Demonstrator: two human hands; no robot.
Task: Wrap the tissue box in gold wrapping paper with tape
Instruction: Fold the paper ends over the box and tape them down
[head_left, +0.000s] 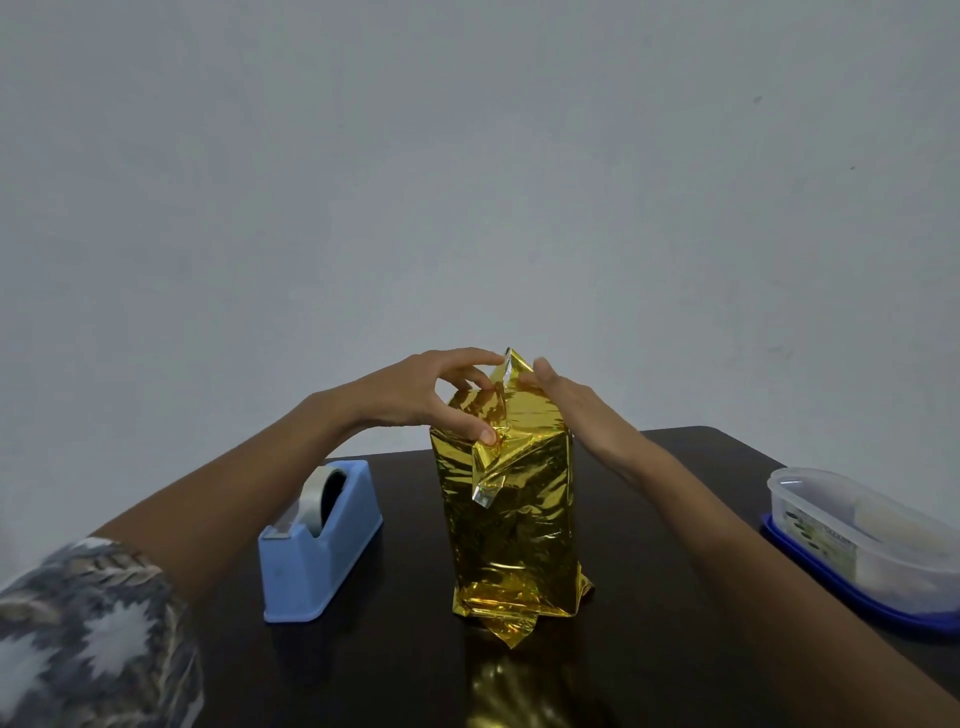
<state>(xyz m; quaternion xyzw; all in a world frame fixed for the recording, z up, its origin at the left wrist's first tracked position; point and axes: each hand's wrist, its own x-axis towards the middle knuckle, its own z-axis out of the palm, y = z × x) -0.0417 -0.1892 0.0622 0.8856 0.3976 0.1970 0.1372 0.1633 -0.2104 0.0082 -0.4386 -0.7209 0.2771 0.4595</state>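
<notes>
In the head view, the tissue box is stood on end on the dark surface (415, 649), near its middle, and is hidden beneath the gold wrapping paper (514, 530). The paper is crumpled, gathered into a peak at the top and splayed in loose folds at the base. A small silver-backed corner is turned out on the front face.

The left hand (415, 395) is set at the upper left of the package. Its fingers (467, 359) are curled, with the forefinger laid on the peak and the thumb (483, 432) pressed on a fold lower down, so that a flap of paper is pinched between them.

The right hand (576, 410) is laid against the upper right of the package, thumb raised. Its fingers are hidden behind the peak, so their hold cannot be told.

A blue tape dispenser (322, 561) with a roll of clear tape (311, 499) is placed just left of the package. A clear plastic container (857, 535) is seen well apart at the right edge. A patterned sleeve (88, 634) is worn on the left arm. A plain grey wall (467, 156) is seen behind.
</notes>
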